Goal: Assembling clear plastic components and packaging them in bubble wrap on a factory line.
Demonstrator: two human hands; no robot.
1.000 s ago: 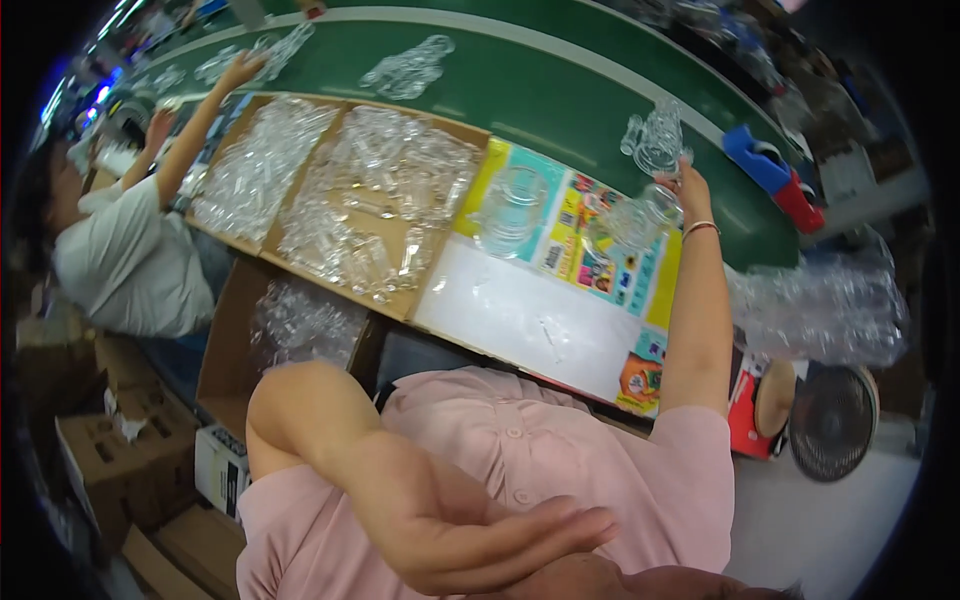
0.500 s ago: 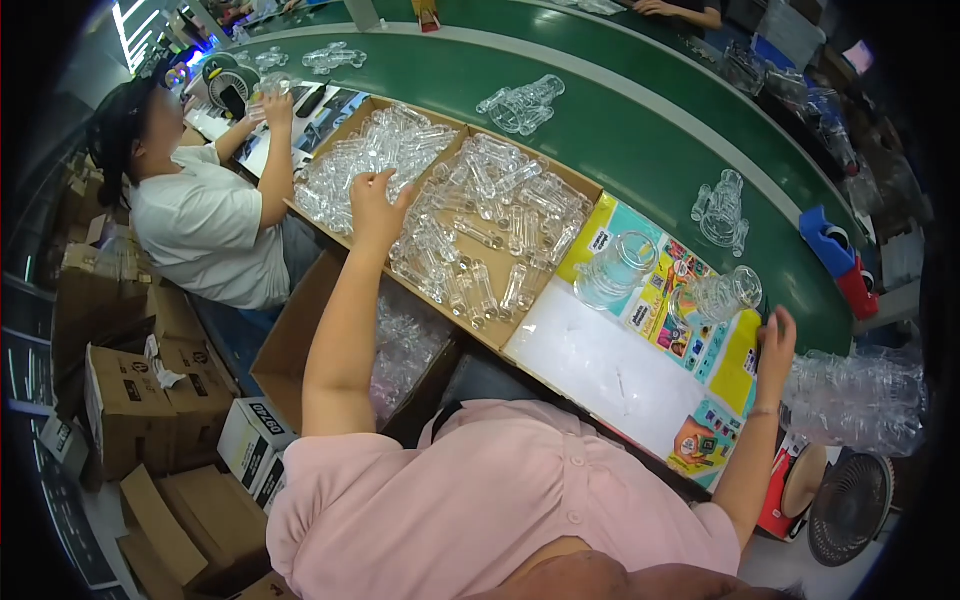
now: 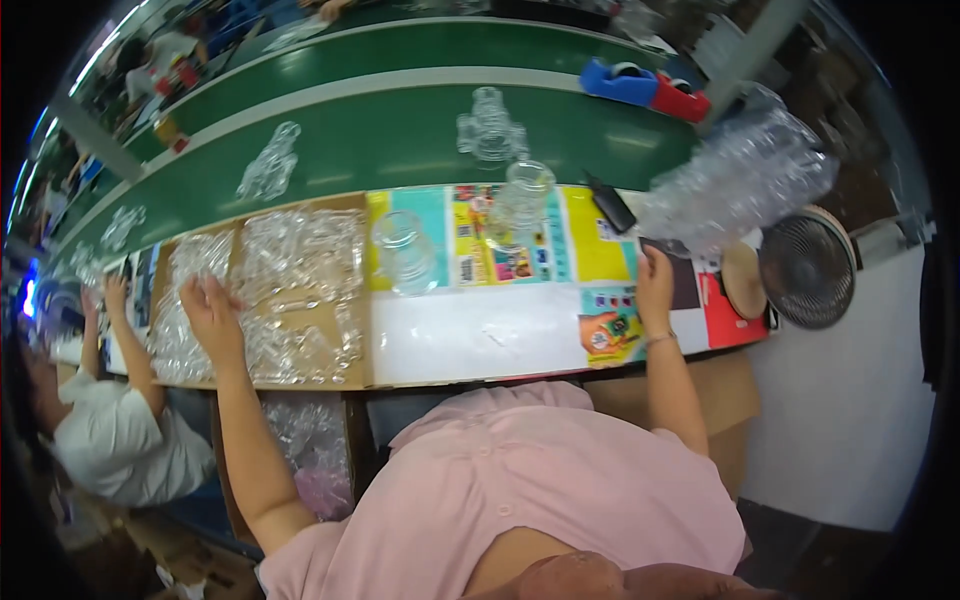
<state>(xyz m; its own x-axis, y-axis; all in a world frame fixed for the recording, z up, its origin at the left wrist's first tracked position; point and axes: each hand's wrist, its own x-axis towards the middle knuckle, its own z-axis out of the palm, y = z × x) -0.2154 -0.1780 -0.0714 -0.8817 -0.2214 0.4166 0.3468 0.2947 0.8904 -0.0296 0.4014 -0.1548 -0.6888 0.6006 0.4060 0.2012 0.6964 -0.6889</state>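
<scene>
The left hand is loosely curled over clear plastic pieces in a cardboard box; the right hand, fingers bent, is near the printed board's right end. Whether either grips anything, I cannot tell. Beyond, clear jars stand before a green belt.

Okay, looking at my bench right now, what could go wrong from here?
Your left hand is at the crowded clear tubes, so some might get knocked about. The clear piece nearer the cardboard tray is hard to see against the printed sheet, so it could be bumped. Your right hand is near the bulky clear bundle, which might shift if brushed.
</scene>
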